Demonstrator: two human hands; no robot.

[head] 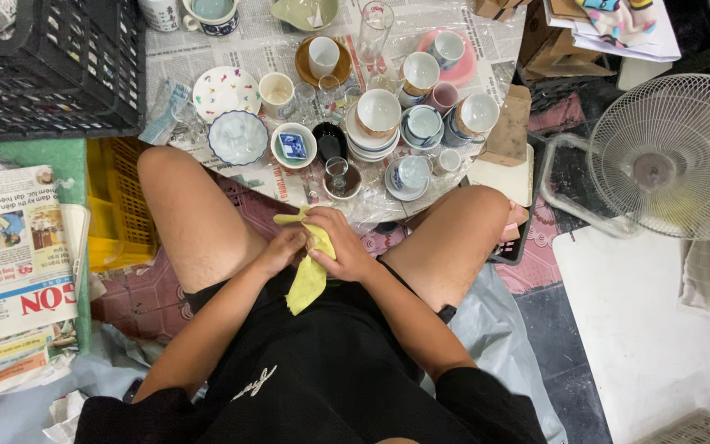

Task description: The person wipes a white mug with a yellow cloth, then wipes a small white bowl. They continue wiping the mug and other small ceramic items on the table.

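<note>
While both hands pinch the yellow cloth (310, 271) low between the knees, left hand (283, 249) and right hand (340, 251) closed around it, nothing visibly wiped yet: cups (379, 113), plate (225, 90) and glass (337, 174) above the cloth, untouched.

I see bare forearms and knees; black short sleeves; a black top with a small pale script mark; black shorts.
</note>
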